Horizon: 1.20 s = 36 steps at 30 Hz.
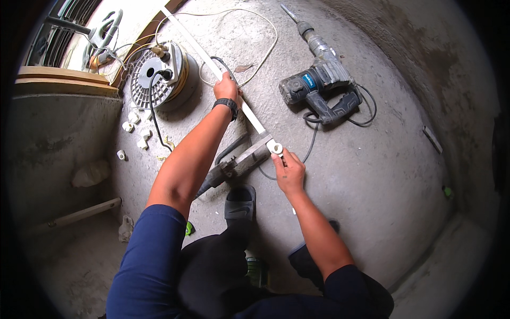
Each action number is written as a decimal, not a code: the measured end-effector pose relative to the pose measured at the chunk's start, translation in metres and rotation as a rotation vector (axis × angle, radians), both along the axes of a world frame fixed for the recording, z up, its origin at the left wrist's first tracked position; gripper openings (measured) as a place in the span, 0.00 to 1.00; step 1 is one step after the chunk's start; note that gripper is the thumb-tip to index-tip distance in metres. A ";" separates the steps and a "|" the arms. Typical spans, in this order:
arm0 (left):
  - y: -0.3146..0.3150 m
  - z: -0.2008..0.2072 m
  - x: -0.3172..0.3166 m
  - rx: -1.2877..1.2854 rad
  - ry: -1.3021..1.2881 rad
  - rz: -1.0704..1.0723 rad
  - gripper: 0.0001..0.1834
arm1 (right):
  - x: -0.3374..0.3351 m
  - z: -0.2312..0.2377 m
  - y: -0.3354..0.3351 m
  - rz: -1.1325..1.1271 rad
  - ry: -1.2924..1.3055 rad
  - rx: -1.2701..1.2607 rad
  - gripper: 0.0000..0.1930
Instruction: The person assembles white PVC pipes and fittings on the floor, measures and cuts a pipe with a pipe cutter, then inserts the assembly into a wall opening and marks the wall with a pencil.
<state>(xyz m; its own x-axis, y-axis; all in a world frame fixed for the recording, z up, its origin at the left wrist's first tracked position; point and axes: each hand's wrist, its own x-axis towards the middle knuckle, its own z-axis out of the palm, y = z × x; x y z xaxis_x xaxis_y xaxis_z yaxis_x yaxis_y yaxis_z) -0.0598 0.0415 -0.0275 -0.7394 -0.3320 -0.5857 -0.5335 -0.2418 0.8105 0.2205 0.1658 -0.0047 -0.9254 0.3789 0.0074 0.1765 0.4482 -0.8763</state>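
Note:
My left hand (227,91), with a dark watch on its wrist, is closed round a long white plastic pipe (197,49) that runs from the upper left down toward my right hand. At the pipe's near end, my right hand (290,171) pinches a white pipe fitting (275,148) with a round opening facing up. Whether the fitting is fully seated on the pipe cannot be made out. Just below lies a dark-handled corded tool (234,164) with a flat grey bar, close to the pipe end. It sits on the floor in front of my sandalled foot (240,202).
A grey cable reel (154,78) with plugs stands at the upper left, several loose white fittings (142,139) beside it. A demolition hammer (324,74) lies at the upper right, its cord curling nearby. Concrete walls (425,37) border the floor; wooden boards (69,80) line the left.

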 end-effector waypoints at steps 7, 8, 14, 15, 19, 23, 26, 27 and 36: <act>-0.003 0.005 0.008 0.107 0.022 -0.011 0.19 | 0.008 0.000 -0.008 -0.088 -0.043 -0.177 0.18; -0.003 0.008 0.011 0.143 0.024 -0.008 0.19 | 0.009 -0.001 -0.009 -0.092 -0.038 -0.195 0.18; 0.009 0.025 0.032 0.152 -0.233 -0.088 0.20 | 0.013 0.000 -0.008 -0.106 -0.026 -0.207 0.20; 0.011 0.026 0.034 0.154 -0.254 -0.106 0.20 | 0.013 0.001 -0.008 -0.107 -0.003 -0.185 0.21; 0.016 0.021 0.042 0.047 -0.317 -0.161 0.28 | 0.011 0.002 -0.013 -0.124 0.001 -0.137 0.19; 0.019 0.010 0.044 -0.060 -0.278 -0.106 0.34 | 0.007 0.000 -0.013 -0.127 -0.009 -0.124 0.16; 0.017 0.000 0.045 -0.174 -0.272 -0.138 0.33 | 0.009 -0.003 -0.009 -0.099 -0.031 -0.123 0.15; 0.016 -0.002 0.044 -0.198 -0.257 -0.134 0.32 | 0.009 -0.004 -0.008 -0.091 -0.031 -0.121 0.15; 0.019 0.009 0.051 0.146 -0.213 0.013 0.23 | 0.013 -0.017 -0.004 -0.091 -0.147 -0.373 0.14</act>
<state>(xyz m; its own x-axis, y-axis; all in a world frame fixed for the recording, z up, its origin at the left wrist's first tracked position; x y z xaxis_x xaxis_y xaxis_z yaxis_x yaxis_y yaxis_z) -0.0084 0.0605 -0.0182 -0.5906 -0.2412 -0.7701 -0.6844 -0.3560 0.6363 0.2337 0.1623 -0.0214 -0.8686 0.4113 -0.2763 0.3368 0.0811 -0.9381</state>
